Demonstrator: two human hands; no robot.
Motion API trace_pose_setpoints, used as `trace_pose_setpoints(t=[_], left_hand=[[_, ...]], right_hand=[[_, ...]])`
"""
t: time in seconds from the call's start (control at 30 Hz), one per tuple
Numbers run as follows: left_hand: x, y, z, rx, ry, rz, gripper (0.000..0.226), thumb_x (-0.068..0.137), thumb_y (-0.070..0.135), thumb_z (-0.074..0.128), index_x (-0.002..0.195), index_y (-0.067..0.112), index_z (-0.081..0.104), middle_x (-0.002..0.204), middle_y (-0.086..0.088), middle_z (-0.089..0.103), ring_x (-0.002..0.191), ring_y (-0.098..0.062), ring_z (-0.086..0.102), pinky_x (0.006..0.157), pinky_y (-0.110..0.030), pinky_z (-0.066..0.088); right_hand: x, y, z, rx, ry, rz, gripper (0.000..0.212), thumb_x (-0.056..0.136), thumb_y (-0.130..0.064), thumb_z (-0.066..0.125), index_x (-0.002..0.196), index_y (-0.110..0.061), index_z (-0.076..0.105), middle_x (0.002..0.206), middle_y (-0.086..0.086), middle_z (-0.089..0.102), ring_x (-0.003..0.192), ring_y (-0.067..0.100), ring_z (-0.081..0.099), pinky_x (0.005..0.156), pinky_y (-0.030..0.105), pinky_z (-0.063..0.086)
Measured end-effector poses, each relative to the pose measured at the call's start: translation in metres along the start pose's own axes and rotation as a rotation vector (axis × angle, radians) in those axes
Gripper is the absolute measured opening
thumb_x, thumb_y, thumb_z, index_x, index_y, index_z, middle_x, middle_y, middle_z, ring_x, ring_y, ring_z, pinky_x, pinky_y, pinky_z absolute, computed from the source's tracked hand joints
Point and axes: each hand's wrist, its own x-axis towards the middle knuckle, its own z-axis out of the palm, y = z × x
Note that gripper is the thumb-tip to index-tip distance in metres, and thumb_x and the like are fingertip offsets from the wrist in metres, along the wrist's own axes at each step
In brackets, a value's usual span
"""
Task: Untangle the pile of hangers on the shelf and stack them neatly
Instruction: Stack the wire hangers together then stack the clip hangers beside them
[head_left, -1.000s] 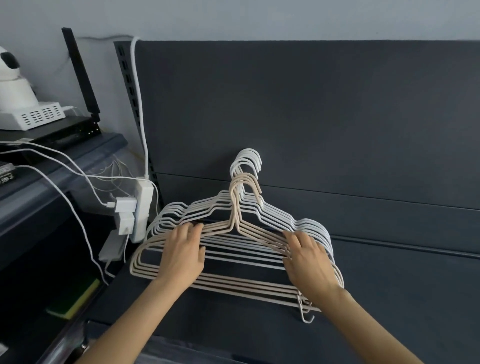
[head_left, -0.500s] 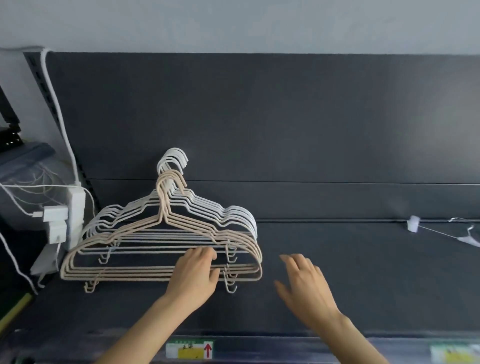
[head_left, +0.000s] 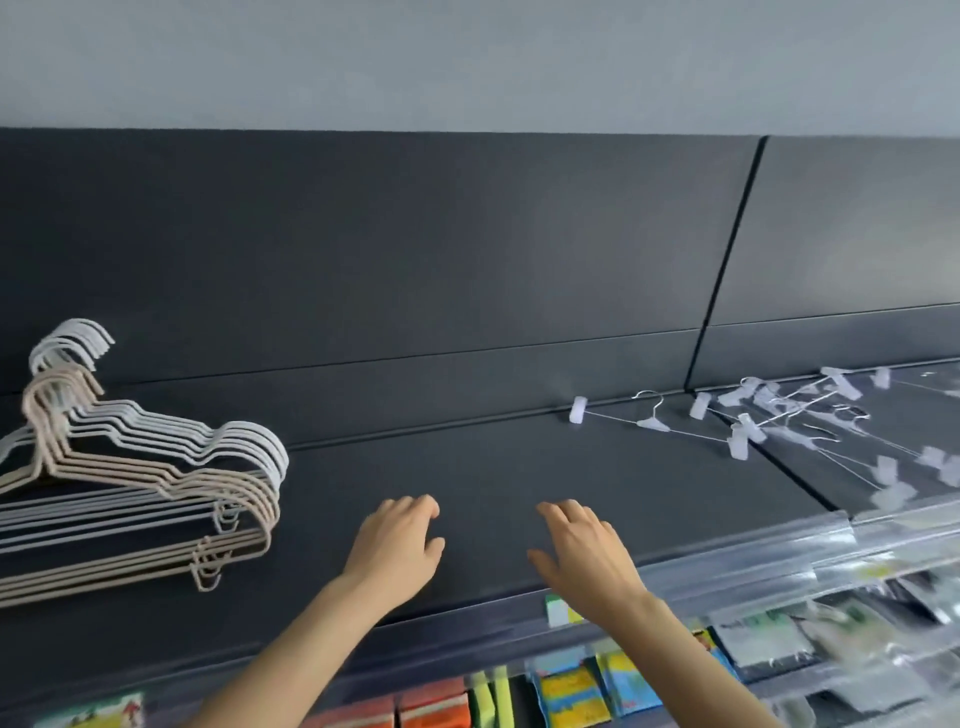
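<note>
Change: left hand & right hand are now off stacked hangers; view swings rt, tangled clip hangers come into frame.
Hands: both released, fingers relaxed, empty, over shelf, lower centre.
Stack: nested, hooks to rear, far left of frame.
Pile: upper rt, well apart from hands; nearest hanger's bar runs left-rt near shelf back; right hand nearer.
Below: lower rack holds packets, bottom rt.
</note>
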Motion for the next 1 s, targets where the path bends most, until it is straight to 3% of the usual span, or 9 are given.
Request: trace_pose_setpoints(t=[0.33,0.8,0.9,1.0], left_hand=[[0.067,0.11,0.048,-0.009,-0.082,0.122,0.033,0.094,0.029,0.043,0.125,0.019,0.045,0.13,0.004,0.052,0.121,-0.018,0.044,0.101,-0.03,0.036],[0.225,0.231,0.112,-0.094,-0.131,0.204,0.033,0.096,0.022,0.037,0.126,0.013,0.049,0.128,-0.001,0.053,0.12,-0.02,0.044,0.096,-0.028,0.038],[0.25,0.247,0.121,-0.11,-0.126,0.202,0.031,0.096,0.02,0.037,0.123,0.013,0.051,0.126,-0.001,0.054,0.119,-0.021,0.044,0.096,-0.03,0.039],[0.271,0.262,0.131,-0.136,-0.113,0.166,0.022,0.095,0.015,0.037,0.106,0.015,0.055,0.119,0.002,0.057,0.112,-0.021,0.047,0.087,-0.03,0.04]], right_hand=[[-0.019,0.137,-0.028,0.024,0.02,0.215,0.047,0.093,-0.034,0.046,0.136,-0.018,0.035,0.132,0.003,0.046,0.122,0.023,0.043,0.097,0.031,0.038],[0.046,0.309,-0.06,-0.011,0.025,0.439,0.034,0.091,-0.025,0.043,0.122,-0.014,0.047,0.122,0.005,0.049,0.114,0.027,0.048,0.088,0.033,0.041],[0.058,0.343,-0.064,-0.015,0.041,0.48,0.023,0.09,-0.021,0.042,0.108,-0.009,0.051,0.113,0.007,0.051,0.108,0.03,0.05,0.081,0.033,0.041],[0.071,0.374,-0.069,-0.029,0.038,0.505,0.015,0.091,-0.02,0.039,0.095,-0.008,0.048,0.106,0.009,0.05,0.103,0.032,0.05,0.075,0.034,0.037]])
